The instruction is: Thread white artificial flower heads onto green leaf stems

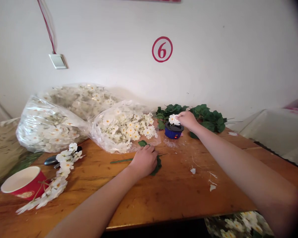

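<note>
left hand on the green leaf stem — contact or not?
Touching. The head view shows the left hand pressed down on the green leaf stem, whose leaves stick out from under the palm on the table.

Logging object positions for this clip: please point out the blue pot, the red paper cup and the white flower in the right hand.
blue pot (173,133), head view, front wall
red paper cup (27,191), head view, outer side
white flower (173,119), head view, petals

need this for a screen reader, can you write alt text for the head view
A person's right hand holds a white flower over a small blue pot on a wooden table, while the left hand presses on a green leaf stem. Clear bags of white flowers lie behind.
</note>
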A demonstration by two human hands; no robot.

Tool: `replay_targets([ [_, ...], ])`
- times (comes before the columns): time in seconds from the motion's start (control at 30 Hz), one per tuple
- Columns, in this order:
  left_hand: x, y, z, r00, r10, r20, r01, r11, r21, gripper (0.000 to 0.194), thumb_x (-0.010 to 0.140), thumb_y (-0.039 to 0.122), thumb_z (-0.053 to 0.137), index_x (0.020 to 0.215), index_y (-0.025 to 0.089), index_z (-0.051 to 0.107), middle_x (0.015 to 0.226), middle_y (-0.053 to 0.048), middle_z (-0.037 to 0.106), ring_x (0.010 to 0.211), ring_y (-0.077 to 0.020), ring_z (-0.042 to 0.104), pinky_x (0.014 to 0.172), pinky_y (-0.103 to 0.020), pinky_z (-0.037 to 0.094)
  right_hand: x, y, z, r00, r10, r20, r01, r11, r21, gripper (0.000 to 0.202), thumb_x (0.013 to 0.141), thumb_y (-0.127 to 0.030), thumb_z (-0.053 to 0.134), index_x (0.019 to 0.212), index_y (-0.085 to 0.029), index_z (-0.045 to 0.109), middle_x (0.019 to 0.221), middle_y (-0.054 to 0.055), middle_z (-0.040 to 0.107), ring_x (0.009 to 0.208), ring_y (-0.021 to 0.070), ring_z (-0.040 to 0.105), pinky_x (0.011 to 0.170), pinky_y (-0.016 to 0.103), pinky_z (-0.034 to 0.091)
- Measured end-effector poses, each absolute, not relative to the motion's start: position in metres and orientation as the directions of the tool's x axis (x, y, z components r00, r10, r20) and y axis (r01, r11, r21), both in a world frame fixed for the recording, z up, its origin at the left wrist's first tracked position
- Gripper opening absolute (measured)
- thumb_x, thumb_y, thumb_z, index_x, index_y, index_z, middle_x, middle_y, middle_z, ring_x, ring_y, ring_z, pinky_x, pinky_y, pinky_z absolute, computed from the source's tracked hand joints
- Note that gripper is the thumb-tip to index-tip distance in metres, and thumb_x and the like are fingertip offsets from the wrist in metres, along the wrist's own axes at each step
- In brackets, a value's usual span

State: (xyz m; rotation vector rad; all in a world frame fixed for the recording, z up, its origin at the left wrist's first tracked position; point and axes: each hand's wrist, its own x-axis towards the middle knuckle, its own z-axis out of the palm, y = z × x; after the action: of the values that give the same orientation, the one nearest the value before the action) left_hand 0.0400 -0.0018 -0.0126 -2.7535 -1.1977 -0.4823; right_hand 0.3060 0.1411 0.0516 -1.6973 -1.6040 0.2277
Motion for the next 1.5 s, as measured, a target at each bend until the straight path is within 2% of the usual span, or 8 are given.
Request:
replay_targets([
  [0.17,0.039,0.009,-0.029,0.613,0.712,0.341,0.743,-0.667,0.057,0.027,0.093,0.029,0.044,0.101,0.020,0.068,0.095,-0.011,0.059,0.096,-0.0244,0.053,0.085,-0.037,0.045,0.297,0.137,0.048,0.178,0.931,0.319,0.708,0.104,-0.698,0.022,0.074,-0.036,0.062,0.074,-0.014,0.066,0.054,0.003,0.056,0.049,0.0132,0.048,0.049,0.025,0.035],
  [0.27,0.037,0.013,-0.032,0.600,0.710,0.369,0.725,-0.677,0.123,0.028,0.094,0.032,0.045,0.094,0.019,0.070,0.093,-0.009,0.060,0.093,-0.0219,0.053,0.084,-0.034,0.044,0.287,0.126,0.051,0.197,0.941,0.275,0.553,0.125,-0.823,0.024,0.071,-0.038,0.069,0.068,-0.014,0.062,0.049,0.002,0.051,0.047,0.0119,0.044,0.046,0.025,0.035],
  [0.37,0.034,0.017,-0.034,0.573,0.710,0.410,0.670,-0.694,0.264,0.028,0.094,0.036,0.048,0.091,0.019,0.070,0.089,-0.006,0.062,0.089,-0.0187,0.054,0.081,-0.030,0.044,0.278,0.106,0.055,0.187,0.957,0.220,0.285,0.162,-0.945,0.030,0.064,-0.039,0.077,0.065,-0.016,0.058,0.049,-0.001,0.046,0.045,0.0094,0.039,0.042,0.024,0.031],
  [0.43,0.032,0.019,-0.034,0.543,0.721,0.430,0.617,-0.690,0.378,0.028,0.093,0.037,0.050,0.086,0.019,0.070,0.084,-0.004,0.062,0.086,-0.0166,0.056,0.077,-0.028,0.044,0.274,0.088,0.053,0.150,0.967,0.204,0.134,0.185,-0.974,0.033,0.060,-0.040,0.080,0.066,-0.016,0.057,0.051,-0.002,0.045,0.044,0.0079,0.038,0.041,0.023,0.028],
  [0.53,0.029,0.022,-0.034,0.488,0.752,0.442,0.543,-0.659,0.520,0.026,0.091,0.037,0.055,0.081,0.018,0.069,0.079,-0.002,0.063,0.081,-0.0148,0.058,0.074,-0.025,0.044,0.272,0.060,0.042,0.073,0.976,0.203,0.018,0.203,-0.979,0.036,0.060,-0.043,0.080,0.068,-0.015,0.059,0.053,-0.003,0.046,0.043,0.0065,0.037,0.040,0.022,0.027],
  [0.67,0.028,0.025,-0.035,0.449,0.785,0.427,0.485,-0.615,0.621,0.021,0.086,0.036,0.061,0.079,0.018,0.071,0.078,-0.002,0.064,0.080,-0.0143,0.059,0.072,-0.024,0.044,0.274,0.036,0.016,-0.001,0.985,0.172,-0.022,0.172,-0.985,0.036,0.064,-0.045,0.079,0.069,-0.015,0.060,0.056,-0.002,0.050,0.044,0.0055,0.038,0.041,0.022,0.027],
  [0.9,0.030,0.029,-0.041,0.392,0.829,0.398,0.453,-0.551,0.701,0.013,0.081,0.031,0.067,0.076,0.019,0.071,0.079,-0.001,0.067,0.078,-0.0143,0.061,0.073,-0.025,0.045,0.265,0.028,-0.006,-0.108,0.992,0.065,0.004,0.066,-0.998,0.038,0.067,-0.049,0.077,0.070,-0.015,0.059,0.054,-0.001,0.054,0.043,0.0061,0.040,0.041,0.022,0.028],
  [1.5,0.028,0.028,-0.042,0.333,0.865,0.375,0.383,-0.487,0.785,0.010,0.080,0.027,0.067,0.076,0.019,0.072,0.079,-0.001,0.067,0.078,-0.0148,0.062,0.073,-0.026,0.045,0.268,0.036,-0.012,-0.086,0.996,0.012,0.013,0.013,-1.000,0.037,0.061,-0.045,0.078,0.068,-0.016,0.056,0.054,-0.002,0.054,0.041,0.0061,0.041,0.039,0.022,0.028],
])
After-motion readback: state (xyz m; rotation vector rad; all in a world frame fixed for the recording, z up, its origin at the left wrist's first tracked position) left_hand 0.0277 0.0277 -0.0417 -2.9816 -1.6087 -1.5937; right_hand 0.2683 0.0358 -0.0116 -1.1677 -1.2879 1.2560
